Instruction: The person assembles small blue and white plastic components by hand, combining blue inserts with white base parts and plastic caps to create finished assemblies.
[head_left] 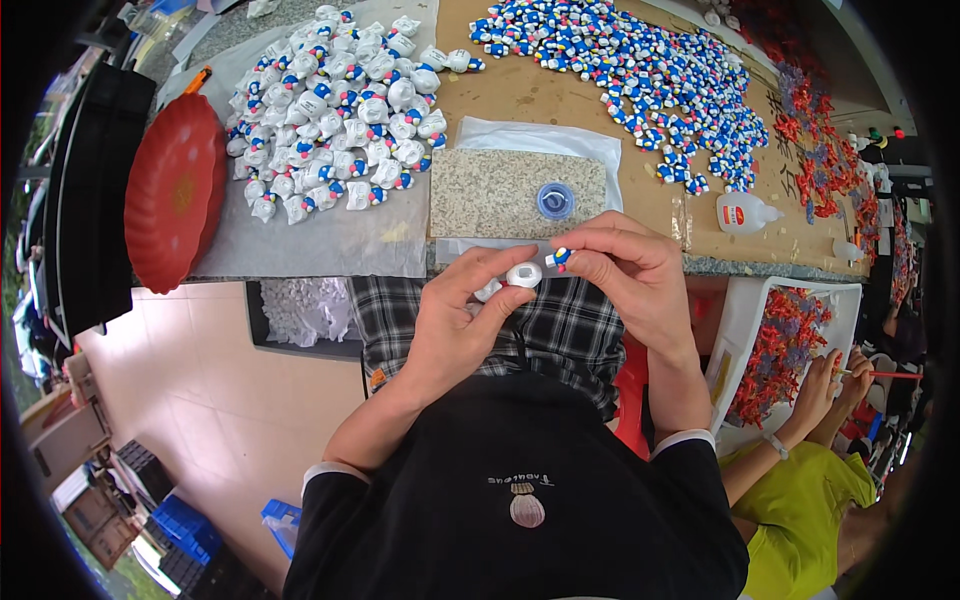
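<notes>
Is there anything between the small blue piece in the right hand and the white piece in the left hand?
Nothing visible: the blue piece in the right hand sits just beside the white piece in the left hand.

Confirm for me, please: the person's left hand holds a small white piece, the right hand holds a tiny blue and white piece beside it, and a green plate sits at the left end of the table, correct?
Not quite: the plate at the left end of the table is red, not green, as the head view shows. The rest holds: the left hand pinches a small white piece, and the right hand holds a tiny blue and white piece beside it.
</notes>
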